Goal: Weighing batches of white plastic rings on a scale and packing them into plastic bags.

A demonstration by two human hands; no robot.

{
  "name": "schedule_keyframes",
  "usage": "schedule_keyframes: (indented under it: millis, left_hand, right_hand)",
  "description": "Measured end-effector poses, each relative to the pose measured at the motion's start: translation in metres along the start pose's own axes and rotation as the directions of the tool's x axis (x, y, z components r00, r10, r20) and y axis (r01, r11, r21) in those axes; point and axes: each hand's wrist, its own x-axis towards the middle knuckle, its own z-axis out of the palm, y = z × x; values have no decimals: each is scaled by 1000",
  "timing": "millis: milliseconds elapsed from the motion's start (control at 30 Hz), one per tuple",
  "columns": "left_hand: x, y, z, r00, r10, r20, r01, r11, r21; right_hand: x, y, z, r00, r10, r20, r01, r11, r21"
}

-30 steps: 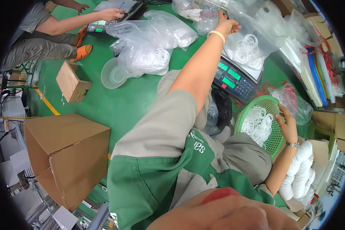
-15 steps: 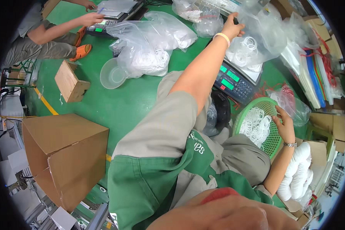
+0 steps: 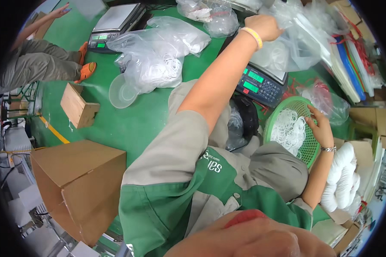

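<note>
My left hand [image 3: 263,28], with a yellow wristband, reaches forward and is closed on the gathered edge of a clear plastic bag [image 3: 302,49]. The bag lies over the pan of a digital scale [image 3: 260,85] with lit green displays, and white rings [image 3: 274,55] show through it. At the right, my right hand [image 3: 321,128] grips the rim of a green perforated basket [image 3: 269,128], fingers curled over its edge. The basket leans by my leg, with many thin white rings [image 3: 289,132] inside. What my left fingertips pinch is partly hidden.
Another clear bag of white rings [image 3: 167,68] lies left of the scale, beside a translucent tub [image 3: 123,92]. A second scale [image 3: 116,25], a wooden stool [image 3: 77,107] and a cardboard box [image 3: 79,180] stand leftward. A co-worker's legs [image 3: 43,64] are far left. White bundles [image 3: 342,180] lie right.
My left hand has closed into a tighter grip on the bag. The co-worker's hands have drawn back from the second scale, and the papers on it are gone. My right hand stays at the basket.
</note>
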Motion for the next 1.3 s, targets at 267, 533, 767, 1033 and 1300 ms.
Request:
schedule_keyframes:
  millis: [267,533,767,1033,1300]
  left_hand:
    - [16,-56,-36,996,7,91,91,26,-996]
    - [20,-132,-96,987,-103,-126,-149,-259,-954]
    - [13,-197,-49,867,-458,-197,-217,9,-976]
    - [-26,-322,-7,397,-907,138,206,-58,-977]
    - [-5,-315,-42,383,-875,295,123,-269,-955]
  right_hand:
    - [8,-3,1,996,-84,2,83,995,46]
    - [-13,26,-28,975,47,-218,-9,984,176]
    - [-134,111,-1,786,441,-433,-305,886,349]
    - [-353,209,157,223,909,-353,-788,381,484]
    - [-309,179,393,227,974,14,-843,189,504]
